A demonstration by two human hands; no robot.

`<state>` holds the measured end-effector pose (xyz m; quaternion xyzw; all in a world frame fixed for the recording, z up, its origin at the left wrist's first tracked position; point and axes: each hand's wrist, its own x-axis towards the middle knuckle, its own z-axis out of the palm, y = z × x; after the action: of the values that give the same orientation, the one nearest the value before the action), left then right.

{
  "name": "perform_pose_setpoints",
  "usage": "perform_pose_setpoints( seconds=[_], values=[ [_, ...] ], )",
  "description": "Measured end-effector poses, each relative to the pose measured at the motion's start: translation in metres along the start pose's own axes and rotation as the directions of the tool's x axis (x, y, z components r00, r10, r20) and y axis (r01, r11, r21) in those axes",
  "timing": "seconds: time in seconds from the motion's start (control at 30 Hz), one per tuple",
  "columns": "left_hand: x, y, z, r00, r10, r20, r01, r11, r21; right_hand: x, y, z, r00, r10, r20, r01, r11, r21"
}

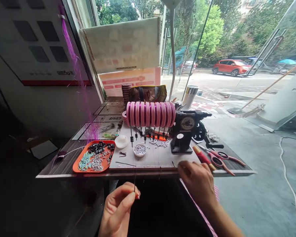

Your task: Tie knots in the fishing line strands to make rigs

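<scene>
My left hand [119,209] is below the table's front edge, thumb and forefinger pinched on a thin dark needle-like wire [135,179] that points up. My right hand [198,182] is at the table's front edge with its back to the camera and fingers curled; whatever they hold is hidden. Just beyond it lie a red-handled tool [202,156] and red scissors [222,158]. On the light work board [155,158] stands a row of pink spools [150,114] with hanging clips, beside a black hand-crank machine [187,131].
An orange tray [95,157] of mixed beads sits at the left, with a small white bowl of beads [139,149] and a white dish [121,141] nearby. Purple fibres [75,65] hang at the left. A metal cup [190,96] and lamp pole [172,52] stand behind.
</scene>
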<state>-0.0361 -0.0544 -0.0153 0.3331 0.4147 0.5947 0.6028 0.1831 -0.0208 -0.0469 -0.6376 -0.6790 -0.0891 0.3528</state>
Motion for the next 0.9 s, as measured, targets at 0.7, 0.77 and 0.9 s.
perform_pose_setpoints(
  seconds=[0.7, 0.77, 0.9],
  values=[
    [0.023, -0.018, 0.013, 0.98, 0.199, -0.012, -0.186, 0.933, 0.307, -0.025, -0.05, 0.013, 0.883, 0.09, 0.462, -0.438, 0.516, 0.737],
    [0.028, -0.023, 0.016, 0.965, 0.263, 0.004, -0.239, 0.872, 0.428, -0.01, -0.052, 0.013, 0.843, 0.08, 0.532, -0.505, 0.46, 0.73],
    [0.031, -0.019, 0.023, 0.938, 0.331, 0.106, -0.327, 0.741, 0.586, 0.016, -0.062, 0.007, 0.866, -0.004, 0.499, -0.427, 0.511, 0.746]
  ],
)
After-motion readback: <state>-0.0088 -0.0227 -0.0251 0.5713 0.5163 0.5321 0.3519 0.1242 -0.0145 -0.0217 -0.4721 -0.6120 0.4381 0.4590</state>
